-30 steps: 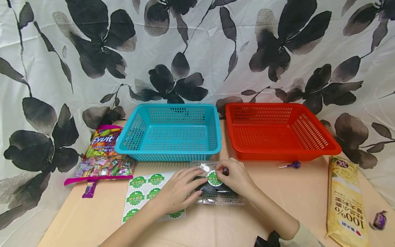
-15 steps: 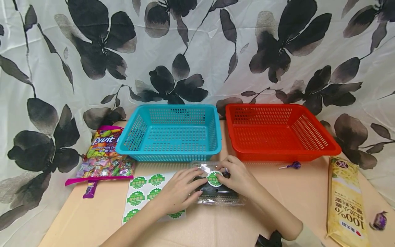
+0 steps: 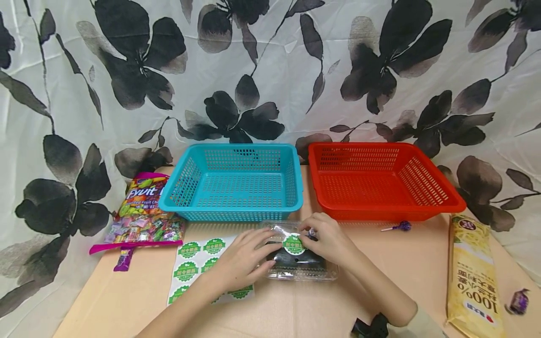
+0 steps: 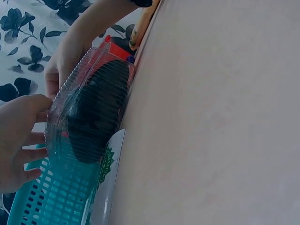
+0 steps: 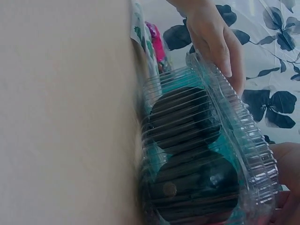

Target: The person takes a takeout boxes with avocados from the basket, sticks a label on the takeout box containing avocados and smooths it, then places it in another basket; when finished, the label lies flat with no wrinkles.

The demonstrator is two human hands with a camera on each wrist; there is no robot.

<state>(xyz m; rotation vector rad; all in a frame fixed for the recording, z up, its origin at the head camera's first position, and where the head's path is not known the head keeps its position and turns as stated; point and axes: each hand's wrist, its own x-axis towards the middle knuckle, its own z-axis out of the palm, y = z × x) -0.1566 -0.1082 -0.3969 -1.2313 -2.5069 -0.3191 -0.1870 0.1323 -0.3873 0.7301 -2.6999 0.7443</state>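
A clear ribbed plastic clamshell box (image 3: pixel 304 273) lies on the table, dark rounded things (image 5: pixel 185 119) showing through its wall in the right wrist view. On its lid sits a round green-and-white sticker (image 3: pixel 293 244). My left hand (image 3: pixel 243 260) rests on the lid's left part, fingers spread and reaching toward the sticker. From the other side my right hand (image 3: pixel 331 239) bends over the lid, thumb and index finger apart at the sticker's right edge. The left wrist view shows the left fingers (image 4: pixel 35 154) spread along the box's top edge.
Partly under my left arm lies a sheet of matching stickers (image 3: pixel 186 271). Behind stand a blue basket (image 3: pixel 230 211) and a red basket (image 3: pixel 393 213). A candy bag (image 3: pixel 143 220) and small purple packet (image 3: pixel 123 259) lie left; a lollipop (image 3: pixel 404 226), pasta pack (image 3: pixel 473 277) and wrapped candy (image 3: pixel 518 302) lie right.
My right fingers, earlier at the sticker and then with the thumb over it, have drawn back to its right edge. The left hand stays nearly still on the lid.
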